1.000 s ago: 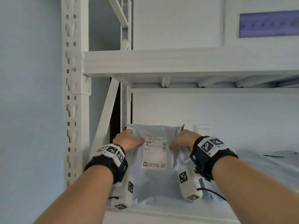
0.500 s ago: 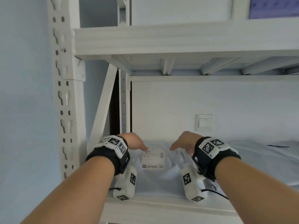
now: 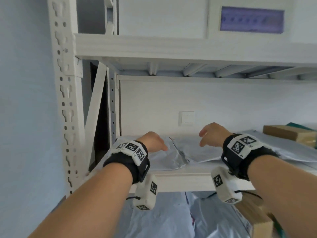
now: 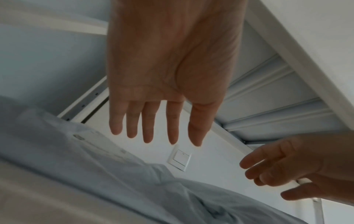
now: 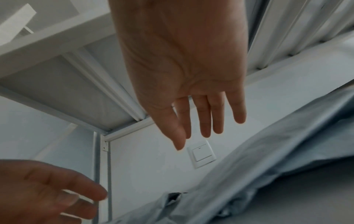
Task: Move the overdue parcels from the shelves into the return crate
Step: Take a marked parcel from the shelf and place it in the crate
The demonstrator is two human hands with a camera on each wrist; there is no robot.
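A grey plastic mailer parcel point(image 3: 173, 155) lies flat on the white shelf board point(image 3: 185, 179), its label out of sight in the head view. My left hand point(image 3: 154, 143) hovers over its left part, palm down, fingers straight point(image 4: 149, 128), holding nothing. My right hand point(image 3: 211, 134) is raised above its right part with relaxed straight fingers point(image 5: 205, 124), also holding nothing. The same mailer point(image 4: 114, 174) shows crumpled below the left hand, and a grey mailer point(image 5: 268, 174) lies below the right hand. No crate is in view.
More grey mailers point(image 3: 283, 152) and a brown cardboard box point(image 3: 289, 134) lie further right on the shelf. Below it are other grey bags point(image 3: 163, 219) and a box point(image 3: 255, 219). A white upright post point(image 3: 66, 100) stands left; a wall switch point(image 3: 186, 118) sits behind.
Both hands let go of the labelled mailer, which was laid flat on the shelf, and lifted off it. The head view dropped, showing the shelf's front edge and the level below.
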